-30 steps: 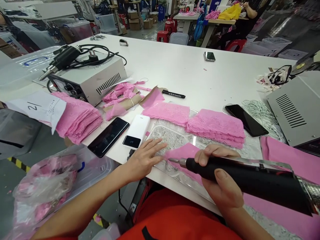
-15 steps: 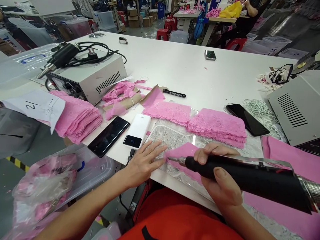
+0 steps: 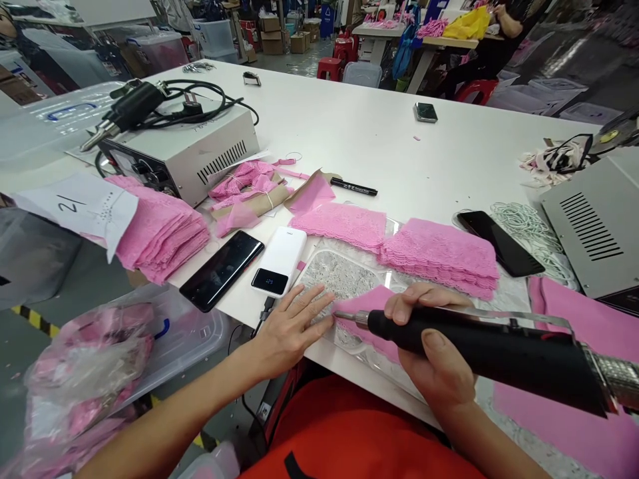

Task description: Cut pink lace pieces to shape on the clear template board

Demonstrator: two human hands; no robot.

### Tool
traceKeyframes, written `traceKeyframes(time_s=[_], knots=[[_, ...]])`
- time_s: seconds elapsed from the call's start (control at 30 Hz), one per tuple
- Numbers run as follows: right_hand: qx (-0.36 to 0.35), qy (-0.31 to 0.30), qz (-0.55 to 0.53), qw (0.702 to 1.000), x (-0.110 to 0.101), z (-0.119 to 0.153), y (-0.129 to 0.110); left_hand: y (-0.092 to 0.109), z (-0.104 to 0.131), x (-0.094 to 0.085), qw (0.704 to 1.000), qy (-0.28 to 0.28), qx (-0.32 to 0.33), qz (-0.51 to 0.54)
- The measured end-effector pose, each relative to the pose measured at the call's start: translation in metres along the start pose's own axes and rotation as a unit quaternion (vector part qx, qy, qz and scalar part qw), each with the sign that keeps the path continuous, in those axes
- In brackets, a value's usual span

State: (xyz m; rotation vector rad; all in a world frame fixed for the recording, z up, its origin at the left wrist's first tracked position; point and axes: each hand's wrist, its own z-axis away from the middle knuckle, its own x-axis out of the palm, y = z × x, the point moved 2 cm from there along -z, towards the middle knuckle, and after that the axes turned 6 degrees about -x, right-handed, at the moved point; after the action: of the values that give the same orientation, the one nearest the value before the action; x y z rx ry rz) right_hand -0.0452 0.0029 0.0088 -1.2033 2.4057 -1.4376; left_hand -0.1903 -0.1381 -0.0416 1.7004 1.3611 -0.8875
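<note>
Black covered the thick barrel of the pen-shaped tool [image 3: 499, 354], whose slim metal tip [image 3: 352, 317] reached over a thin pink cloth piece [image 3: 375, 299]. The right hand [image 3: 442, 362] was closed around the front of the barrel, fingers curled over the top and thumb along the near side; the left hand [image 3: 292, 330] was spread flat, palm down, gripping nothing, its index fingertip at the cloth's left edge and just beside the tip, though whether it pressed down could not be told. The cloth lay between the hands on a speckled board [image 3: 339, 271] by the near edge of the white worktop [image 3: 324, 126], on the near side of two stacks of pink lace [image 3: 339, 224]. The tool looked stiff and fairly weighty, and the metal hose [image 3: 616, 369] at its rear probably dragged the tail down, so a hold nearer the middle would have balanced it better, while the forward hold likely gave finer control. The barrel's dull surface seemed unlikely to slip; the bare tip looked no place for fingers. The cloth, by contrast, seemed light, limp and easily snagged, best pinned flat by fingertips close to its edge.
</note>
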Motion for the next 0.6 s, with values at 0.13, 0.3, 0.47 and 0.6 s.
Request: traceKeyframes(time_s=[0.13, 0.3, 0.47, 0.6], knots=[[0.0, 0.002, 0.0, 1.0, 0.0016, 0.0001, 0.0015, -0.0002, 0.0007, 0.0001, 1.0, -0.003, 0.001, -0.01], [-0.005, -0.009, 0.011, 1.0, 0.0021, -0.0002, 0.0022, -0.0006, 0.0013, -0.0001, 1.0, -0.003, 0.0, -0.019], [-0.003, -0.01, 0.018, 1.0, 0.0014, -0.001, 0.0017, -0.0007, 0.0005, 0.0, 1.0, -0.001, 0.003, -0.013], [-0.001, 0.003, 0.01, 1.0, 0.0008, -0.0014, 0.0009, -0.0009, -0.0001, -0.0005, 1.0, 0.0, 0.003, -0.014]])
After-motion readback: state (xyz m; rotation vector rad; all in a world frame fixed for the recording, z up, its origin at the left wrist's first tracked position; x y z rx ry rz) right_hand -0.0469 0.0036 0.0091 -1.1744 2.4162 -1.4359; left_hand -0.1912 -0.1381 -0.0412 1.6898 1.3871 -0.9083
